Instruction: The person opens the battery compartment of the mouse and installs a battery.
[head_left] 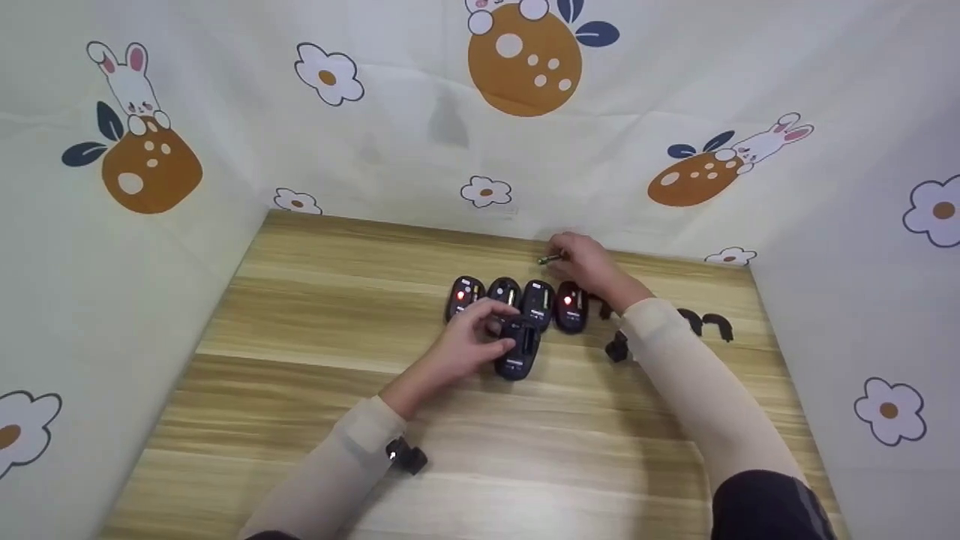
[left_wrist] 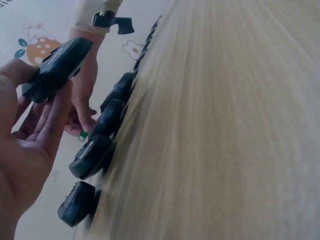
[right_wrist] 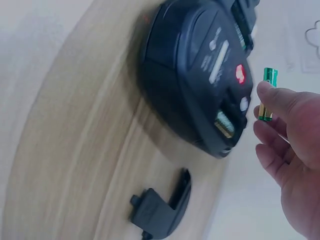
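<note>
In the head view my left hand (head_left: 469, 341) grips a black computer mouse (head_left: 514, 361) by its sides. Its underside faces up, showing a dark battery slot. The left wrist view has this mouse (left_wrist: 62, 62) raised off the table between thumb and fingers. My right hand (head_left: 591, 264) reaches past the far side of the row of mice, pinching a small green and gold battery (head_left: 550, 259). Thumb and fingertips hold this battery (right_wrist: 270, 76) near its middle in the right wrist view.
Several upturned mice stand in a row, among them a leftmost one (head_left: 457, 306) and a rightmost one (head_left: 572, 319), both with red lights glowing. Batteries show in their slots. Curved black battery covers (head_left: 718, 324) lie at the right, partly behind my forearm. A patterned cloth (head_left: 390, 150) walls the wooden table (head_left: 300, 300).
</note>
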